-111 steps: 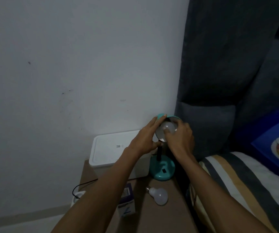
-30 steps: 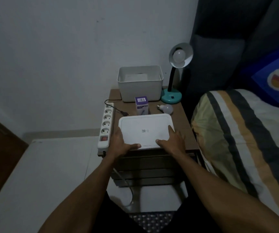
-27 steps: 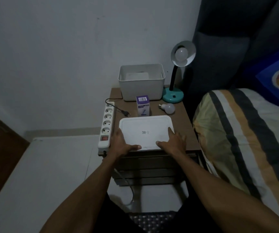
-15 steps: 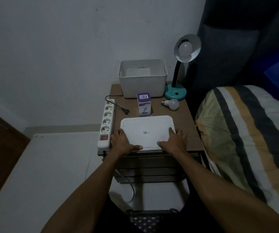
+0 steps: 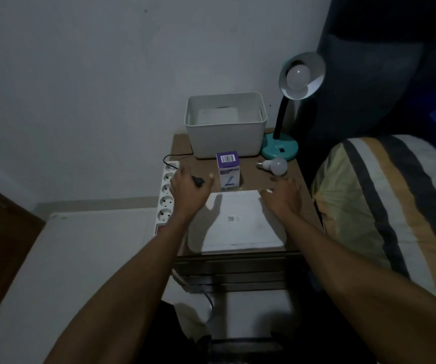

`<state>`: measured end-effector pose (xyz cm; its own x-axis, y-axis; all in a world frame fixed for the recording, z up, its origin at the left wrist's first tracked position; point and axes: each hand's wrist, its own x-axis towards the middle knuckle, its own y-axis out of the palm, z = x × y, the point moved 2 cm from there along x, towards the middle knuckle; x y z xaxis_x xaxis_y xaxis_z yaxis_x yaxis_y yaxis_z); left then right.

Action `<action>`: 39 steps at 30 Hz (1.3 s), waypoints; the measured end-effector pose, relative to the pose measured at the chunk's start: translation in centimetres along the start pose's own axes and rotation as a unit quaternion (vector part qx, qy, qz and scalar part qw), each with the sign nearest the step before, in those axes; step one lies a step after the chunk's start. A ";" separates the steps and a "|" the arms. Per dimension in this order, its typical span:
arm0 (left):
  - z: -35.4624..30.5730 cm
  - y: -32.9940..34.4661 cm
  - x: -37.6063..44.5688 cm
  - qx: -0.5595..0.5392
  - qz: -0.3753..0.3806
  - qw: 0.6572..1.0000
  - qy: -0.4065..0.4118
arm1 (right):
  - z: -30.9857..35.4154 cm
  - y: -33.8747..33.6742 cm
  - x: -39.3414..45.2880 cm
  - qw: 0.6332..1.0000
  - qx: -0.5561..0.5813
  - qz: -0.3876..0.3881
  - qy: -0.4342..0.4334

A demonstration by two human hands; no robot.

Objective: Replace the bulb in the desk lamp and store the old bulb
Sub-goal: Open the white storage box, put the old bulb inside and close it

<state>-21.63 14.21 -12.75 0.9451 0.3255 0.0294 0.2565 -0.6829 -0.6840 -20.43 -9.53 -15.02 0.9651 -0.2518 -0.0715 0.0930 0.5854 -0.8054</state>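
A teal desk lamp [image 5: 280, 149] stands at the nightstand's back right, with a white bulb [image 5: 297, 73] in its raised shade. A second loose bulb [image 5: 276, 165] lies on the wood in front of the lamp base. Left of it stands a purple bulb box [image 5: 228, 170]. Behind the box is the open white bin [image 5: 226, 139], and its flat lid [image 5: 238, 224] lies at the front of the nightstand. My left hand [image 5: 188, 191] hovers open by the lid's far left corner, at a black plug [image 5: 198, 180]. My right hand [image 5: 283, 197] is open over the lid's far right corner, short of the loose bulb.
A white power strip [image 5: 166, 198] runs along the left edge of the brown nightstand [image 5: 253, 177]. A bed with a striped blanket [image 5: 395, 195] lies close on the right. A dark padded headboard [image 5: 369, 88] rises behind the lamp, with a pale wall at the back.
Both hands have let go of the lid, which now rests on the nightstand, and moved forward past its far edge. Earlier they were at the lamp's shade.
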 end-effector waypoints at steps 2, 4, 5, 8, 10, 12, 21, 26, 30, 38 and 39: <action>-1.3 -0.4 2.5 -0.001 -0.013 1.000 0.022 | 0.9 0.0 1.9 1.000 0.013 -0.016 0.003; -2.4 -0.6 4.9 -0.010 -0.028 0.998 0.052 | 1.5 0.2 3.6 0.999 0.019 -0.038 0.004; -2.8 -0.6 6.2 -0.012 -0.031 0.997 0.065 | 1.7 0.4 4.3 0.999 0.018 -0.046 0.003; -3.4 -0.3 10.4 0.008 -0.032 0.996 0.078 | 1.8 0.8 6.6 0.998 0.007 -0.062 0.000; -3.5 -0.1 12.9 0.011 -0.024 0.997 0.071 | 1.5 1.3 7.9 0.998 -0.008 -0.066 0.005; -3.6 0.1 15.1 0.002 -0.016 0.997 0.071 | 1.1 2.0 9.0 0.998 -0.008 -0.065 0.021; -3.9 1.2 19.6 -0.102 0.001 0.989 0.109 | -0.9 2.6 10.2 0.996 0.040 -0.084 0.006; -4.1 1.1 19.1 -0.120 -0.005 0.986 0.118 | 1.2 0.9 10.1 0.969 0.198 -0.133 -0.058; -4.4 0.8 18.7 -0.124 0.002 0.986 0.107 | 5.6 -1.9 10.9 0.933 0.242 -0.223 -0.143; -3.9 0.7 19.3 -0.104 0.002 0.987 0.124 | 14.6 -2.2 15.7 0.965 0.167 -0.141 -0.146; -3.7 0.7 19.4 -0.101 -0.003 0.986 0.132 | 15.2 -1.9 16.1 0.969 0.163 -0.121 -0.143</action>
<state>-2.34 17.63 -9.94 0.9566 0.1667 0.2389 0.2716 -0.8068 -0.5247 -1.39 -2.99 -5.70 0.9293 -0.2158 0.2997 0.3526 0.7596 -0.5465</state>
